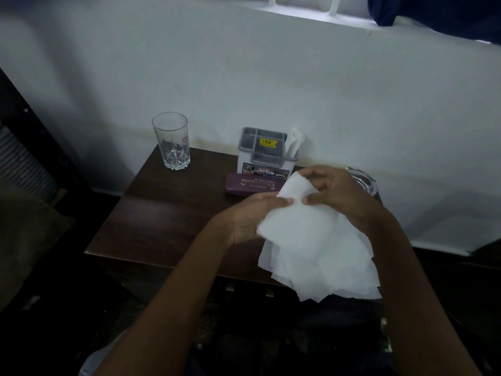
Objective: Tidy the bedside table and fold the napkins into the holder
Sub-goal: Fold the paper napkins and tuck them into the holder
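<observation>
Nearest, in front of the holder [267,156] and slightly to its right, a loose bunch of white napkins [317,253] hangs from 2 hands over the near edge of the bedside table [162,207]. The left hand [249,218] grips the bunch's left side, thumb across the top. The right hand [336,194] pinches the upper edge between thumb and fingertips. The sheets look feather-light, limp and easily torn or creased, so I judge they want gentle pinches at corners or along an edge, with 1 sheet separated before folding. Directly in front of the holder, touching or nearly touching it, lies a maroon spectacle case [250,185]. The holder itself stands at the table's back, 1 tucked napkin [294,139] upright in its right-hand slot. Well left of it stands an empty glass [172,142]; off to its right, a glass ashtray [364,180].
</observation>
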Demonstrator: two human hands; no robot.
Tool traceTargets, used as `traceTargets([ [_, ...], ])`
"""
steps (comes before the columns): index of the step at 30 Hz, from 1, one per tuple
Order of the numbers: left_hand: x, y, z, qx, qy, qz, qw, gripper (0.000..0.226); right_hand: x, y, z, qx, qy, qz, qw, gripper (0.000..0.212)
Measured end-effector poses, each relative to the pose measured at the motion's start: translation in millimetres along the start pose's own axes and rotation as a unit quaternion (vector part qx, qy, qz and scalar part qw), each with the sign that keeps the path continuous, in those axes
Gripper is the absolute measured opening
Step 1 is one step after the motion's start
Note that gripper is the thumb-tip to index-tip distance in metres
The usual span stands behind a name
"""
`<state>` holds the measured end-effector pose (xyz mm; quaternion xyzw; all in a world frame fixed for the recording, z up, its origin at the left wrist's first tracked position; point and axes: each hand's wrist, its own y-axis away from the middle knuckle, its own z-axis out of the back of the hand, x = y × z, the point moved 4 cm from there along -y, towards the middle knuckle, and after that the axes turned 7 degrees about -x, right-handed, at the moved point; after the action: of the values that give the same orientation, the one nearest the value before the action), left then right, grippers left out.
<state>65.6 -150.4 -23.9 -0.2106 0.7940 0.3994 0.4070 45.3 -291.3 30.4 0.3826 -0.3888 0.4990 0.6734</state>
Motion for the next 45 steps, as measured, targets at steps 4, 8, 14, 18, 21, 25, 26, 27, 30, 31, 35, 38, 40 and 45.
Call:
traceTargets([
  [4,-5.7,-4.6,10.7,-0.085,0.054,-0.042,0.994,0.020,-12.3,-9.2,17.8,-0.161,-0.105,-0.031,0.981,0.041],
  [8,-7.6,-4.3,11.1,-0.118,0.047,-0.082,0.988,0.028,-21.6,-14.2,12.7,-0.211,-0.137,-0.065,0.966,0.039],
  [14,-11.2,-3.2,20.0,-0.190,0.013,-0.135,0.972,0.035,-19.7,-14.3,7.9,-0.180,-0.184,-0.062,0.964,0.027],
  [18,-15.5,1.5,17.2,-0.165,0.086,-0.120,0.975,0.024,-20.9,-11.5,10.4,-0.188,-0.163,-0.049,0.967,0.023],
  [21,-15.4,2.5,16.5,-0.138,0.179,-0.083,0.971,0.032,-16.7,-8.7,11.9,-0.200,-0.146,-0.012,0.969,0.019],
  [25,-10.9,1.9,18.9,-0.130,0.261,-0.022,0.956,0.027,-14.4,-8.5,13.3,-0.206,-0.151,0.027,0.967,0.035],
  [26,-10.0,0.9,18.6,-0.130,0.254,-0.014,0.958,0.025,-13.8,-8.2,13.2,-0.205,-0.145,0.035,0.967,0.037],
  [27,-9.6,0.7,16.8,-0.129,0.244,-0.012,0.961,0.021,-13.2,-8.0,12.9,-0.204,-0.142,0.040,0.968,0.039],
  [30,-9.4,-1.5,14.0,-0.143,0.202,-0.038,0.968,0.016,-10.7,-6.7,10.1,-0.191,-0.175,0.025,0.966,0.038],
  [31,-8.7,-3.0,14.7,-0.155,0.186,-0.046,0.969,0.025,-10.1,-6.4,9.0,-0.183,-0.198,0.013,0.963,0.034],
  [35,-9.3,-3.8,18.4,-0.196,0.134,-0.080,0.968,0.032,-11.8,-6.7,6.7,-0.155,-0.241,-0.036,0.957,0.015],
  [38,-11.4,-2.4,22.2,-0.230,0.096,-0.109,0.962,0.032,-16.0,-8.3,3.1,-0.115,-0.178,-0.059,0.976,0.017],
  [40,-13.4,-1.1,22.7,-0.246,0.070,-0.133,0.958,0.033,-17.4,-9.1,0.7,-0.109,-0.112,-0.043,0.987,0.028],
  [45,-18.5,3.2,23.6,-0.264,0.008,-0.165,0.950,0.044,-17.3,-12.4,-2.6,-0.158,-0.083,-0.004,0.984,0.035],
])
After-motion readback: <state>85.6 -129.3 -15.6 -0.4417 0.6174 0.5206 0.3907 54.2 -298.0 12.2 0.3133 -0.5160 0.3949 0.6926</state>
